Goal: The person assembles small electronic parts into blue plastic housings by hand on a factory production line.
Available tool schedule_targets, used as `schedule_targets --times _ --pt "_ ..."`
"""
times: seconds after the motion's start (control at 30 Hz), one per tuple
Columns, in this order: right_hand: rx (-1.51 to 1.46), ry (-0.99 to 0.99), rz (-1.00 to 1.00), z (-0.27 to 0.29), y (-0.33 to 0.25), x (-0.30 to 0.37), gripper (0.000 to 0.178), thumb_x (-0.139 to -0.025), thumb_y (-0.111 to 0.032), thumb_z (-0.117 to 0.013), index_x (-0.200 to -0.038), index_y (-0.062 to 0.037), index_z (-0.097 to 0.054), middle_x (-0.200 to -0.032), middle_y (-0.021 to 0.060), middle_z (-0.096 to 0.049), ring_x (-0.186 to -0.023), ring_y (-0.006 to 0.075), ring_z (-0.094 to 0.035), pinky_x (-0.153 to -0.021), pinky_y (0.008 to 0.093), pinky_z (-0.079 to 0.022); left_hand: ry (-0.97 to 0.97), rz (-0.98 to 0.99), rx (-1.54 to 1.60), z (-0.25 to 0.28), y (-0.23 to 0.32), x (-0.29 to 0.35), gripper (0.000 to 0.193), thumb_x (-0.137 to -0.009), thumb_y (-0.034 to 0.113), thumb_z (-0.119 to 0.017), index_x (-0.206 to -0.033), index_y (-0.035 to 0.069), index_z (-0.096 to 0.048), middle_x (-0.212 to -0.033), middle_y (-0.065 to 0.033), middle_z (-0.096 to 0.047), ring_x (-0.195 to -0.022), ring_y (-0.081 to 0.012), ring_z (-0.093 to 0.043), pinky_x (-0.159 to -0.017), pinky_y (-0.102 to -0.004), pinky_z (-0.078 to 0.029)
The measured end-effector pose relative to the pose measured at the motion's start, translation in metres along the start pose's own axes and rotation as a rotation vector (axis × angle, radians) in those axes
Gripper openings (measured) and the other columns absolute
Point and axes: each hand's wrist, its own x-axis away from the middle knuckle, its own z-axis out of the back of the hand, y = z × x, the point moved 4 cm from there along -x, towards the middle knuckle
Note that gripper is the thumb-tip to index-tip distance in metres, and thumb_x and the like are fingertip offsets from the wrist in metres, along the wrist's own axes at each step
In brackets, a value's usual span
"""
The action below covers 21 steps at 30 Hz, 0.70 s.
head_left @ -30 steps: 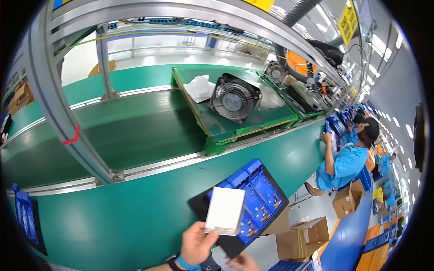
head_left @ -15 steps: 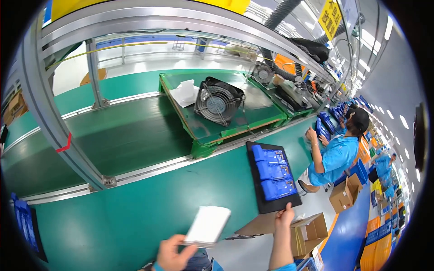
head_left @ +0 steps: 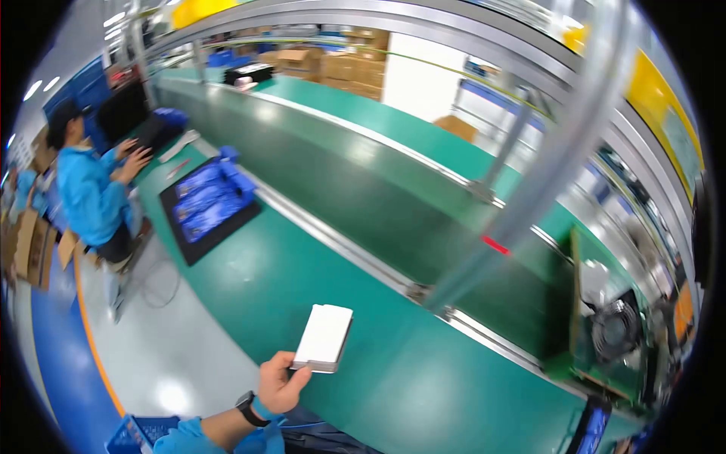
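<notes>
My left hand (head_left: 280, 386) is closed around the near end of a thin stack of white rectangular cards or pads (head_left: 324, 337), thumb on one side and fingers on the other. Its wrist wears a dark watch and a blue band. The stack hangs over the green workbench (head_left: 249, 291). Beyond it to the left lies a black mat (head_left: 195, 253) bearing several blue plastic housings (head_left: 208, 204). My right hand is out of the picture. At the lower right edge another black mat with blue parts (head_left: 596, 427) shows in part.
A co-worker in a blue shirt (head_left: 87, 185) stands at the bench's far left. A sunken dark green conveyor (head_left: 363, 193) runs behind the bench, with a metal post (head_left: 522, 204) rising beside it. A caged fan (head_left: 614, 327) sits at right. A blue crate (head_left: 125, 435) stands lower left.
My view has swung left, bringing the left-hand mat and a different co-worker into sight. The white stack stays in my left hand. My right hand, previously at the right-hand black mat, has left the picture.
</notes>
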Motion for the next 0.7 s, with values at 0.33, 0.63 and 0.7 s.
schedule_targets --times 0.33,0.63,0.7 --pt "-0.713 -2.145 -0.914 -0.3 -0.386 0.42 0.05 -0.096 -0.022 -0.06 -0.132 0.0076 -0.044 -0.132 0.0284 -0.052 -0.117 0.0379 -0.058 -0.101 0.0444 -0.047 0.452 -0.114 0.225 0.068 0.016 0.036 0.018 -0.089 -0.003 -0.061 -0.107 -0.004 -0.056 -0.1 -0.0107 -0.066 -0.09 -0.0121 -0.06 -0.082 -0.0274 -0.047" --pt "-0.729 -1.929 -1.639 -0.375 -0.56 0.635 0.08 -0.097 -0.034 -0.055 -0.148 0.0092 -0.011 -0.15 0.0373 -0.019 -0.138 0.047 -0.031 -0.113 0.0537 -0.033 0.782 0.099 0.202 0.147 0.0 0.109 0.017 -0.094 0.006 -0.06 -0.11 0.0 -0.057 -0.095 -0.0066 -0.065 -0.083 -0.0134 -0.059 -0.077 -0.0289 -0.049" --pt "-0.629 -1.809 -1.628 -0.37 -0.571 0.648 0.076 -0.096 -0.031 -0.058 -0.147 0.0061 -0.016 -0.14 0.0339 -0.032 -0.131 0.0443 -0.038 -0.108 0.0523 -0.038 0.858 0.111 0.152 0.157 0.003 0.121 0.012 -0.094 0.007 -0.059 -0.102 -0.001 -0.06 -0.092 -0.0075 -0.065 -0.082 -0.0139 -0.059 -0.077 -0.0298 -0.049"
